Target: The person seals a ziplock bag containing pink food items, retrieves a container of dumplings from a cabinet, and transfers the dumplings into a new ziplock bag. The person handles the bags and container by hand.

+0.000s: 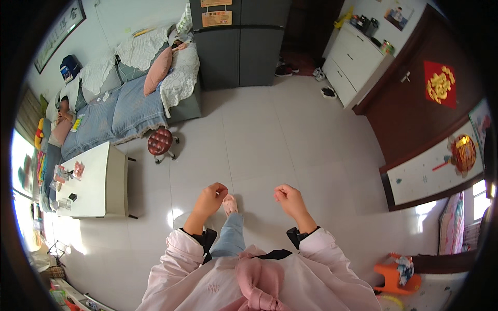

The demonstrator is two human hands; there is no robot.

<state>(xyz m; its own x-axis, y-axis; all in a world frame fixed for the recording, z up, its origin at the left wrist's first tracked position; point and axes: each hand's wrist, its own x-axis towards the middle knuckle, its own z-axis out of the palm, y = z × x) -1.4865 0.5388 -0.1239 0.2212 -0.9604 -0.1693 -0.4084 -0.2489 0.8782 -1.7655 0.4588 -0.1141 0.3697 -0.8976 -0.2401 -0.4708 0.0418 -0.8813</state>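
Observation:
Both hands are held out in front of my body above the tiled floor, well apart. My left hand (213,197) is loosely curled with its fingertips together, and no object shows in it. Near it, below, is my foot in a pink slipper (230,205). My right hand (288,199) is likewise curled with bent fingers, and nothing shows in its grasp. Each wrist wears a black strapped device. Neither hand touches any furniture.
A white coffee table (102,186) with small items stands left, beside a red-brown wheeled stool (160,142). A person (64,116) sits on the blue-covered sofa (136,105). Ahead are a grey refrigerator (218,58) and white shoe cabinet (352,62). An orange plastic chair (391,278) is lower right.

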